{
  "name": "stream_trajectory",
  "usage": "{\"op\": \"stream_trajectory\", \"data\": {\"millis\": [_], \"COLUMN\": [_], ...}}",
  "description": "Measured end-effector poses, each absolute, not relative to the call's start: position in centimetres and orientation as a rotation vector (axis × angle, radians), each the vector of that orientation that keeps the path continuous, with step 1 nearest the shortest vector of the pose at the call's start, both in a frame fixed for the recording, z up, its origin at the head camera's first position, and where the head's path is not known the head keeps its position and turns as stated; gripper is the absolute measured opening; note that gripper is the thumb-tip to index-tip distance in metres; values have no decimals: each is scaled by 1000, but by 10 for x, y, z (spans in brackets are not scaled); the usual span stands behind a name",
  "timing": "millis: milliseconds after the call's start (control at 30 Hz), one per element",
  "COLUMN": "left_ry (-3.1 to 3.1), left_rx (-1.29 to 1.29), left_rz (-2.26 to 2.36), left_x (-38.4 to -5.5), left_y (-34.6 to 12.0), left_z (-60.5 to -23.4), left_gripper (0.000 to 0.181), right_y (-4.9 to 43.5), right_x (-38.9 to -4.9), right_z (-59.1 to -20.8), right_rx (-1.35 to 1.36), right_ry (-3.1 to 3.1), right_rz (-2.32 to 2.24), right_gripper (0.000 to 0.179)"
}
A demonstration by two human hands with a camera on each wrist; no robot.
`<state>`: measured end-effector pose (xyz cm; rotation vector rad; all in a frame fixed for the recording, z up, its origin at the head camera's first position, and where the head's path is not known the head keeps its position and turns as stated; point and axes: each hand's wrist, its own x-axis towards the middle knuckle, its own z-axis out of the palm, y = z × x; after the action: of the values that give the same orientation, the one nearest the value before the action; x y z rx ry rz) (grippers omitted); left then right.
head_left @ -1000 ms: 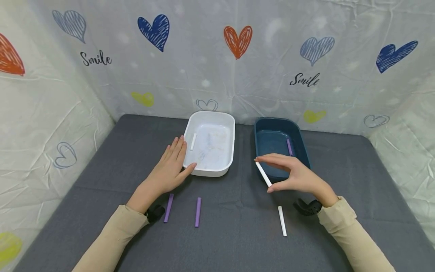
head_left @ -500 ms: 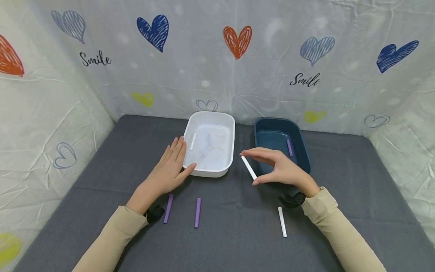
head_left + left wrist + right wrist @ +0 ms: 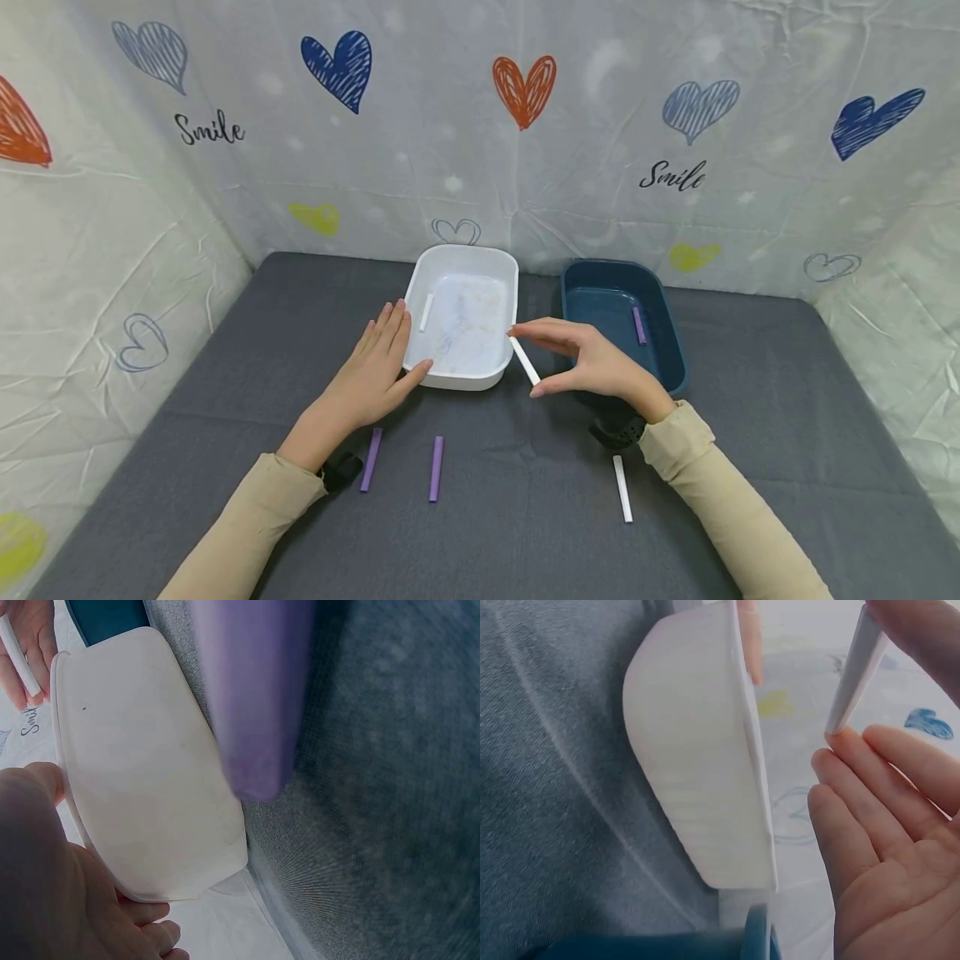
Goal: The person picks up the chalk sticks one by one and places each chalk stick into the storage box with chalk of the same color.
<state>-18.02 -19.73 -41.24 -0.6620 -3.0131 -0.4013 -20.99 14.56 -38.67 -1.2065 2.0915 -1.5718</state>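
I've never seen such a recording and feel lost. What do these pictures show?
No machine here: someone works barehanded. The wide picture is taken from the head, the close ones from each wrist. On the grey cloth stand a white tray, with a white stick inside, and a blue tray, with a purple stick inside. Two purple sticks and a loose white stick lie nearer the camera. The right hand pinches another white stick; the left hand touches the white tray's rim.

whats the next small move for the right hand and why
I'd probably ease the held white stick left, over the white tray: the right hand pinches it beside that tray, another white stick lies inside, and the dark blue tray holds a purple stick.
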Motion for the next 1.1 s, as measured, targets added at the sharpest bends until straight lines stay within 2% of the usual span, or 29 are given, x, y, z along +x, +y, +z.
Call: {"op": "stream_trajectory", "data": {"millis": [500, 1100], "left_ry": [-3018, -3021], "left_rx": [-665, -659], "left_rz": [-406, -407], "left_x": [-180, -181], "left_y": [-198, -197], "left_z": [-412, -414], "left_gripper": [84, 84], "right_y": [116, 87], "right_x": [-233, -261], "right_z": [-385, -381], "right_rx": [-1149, -871], "right_ry": [2059, 2215], "right_rz": [-1535, -1444], "right_gripper": [74, 66]}}
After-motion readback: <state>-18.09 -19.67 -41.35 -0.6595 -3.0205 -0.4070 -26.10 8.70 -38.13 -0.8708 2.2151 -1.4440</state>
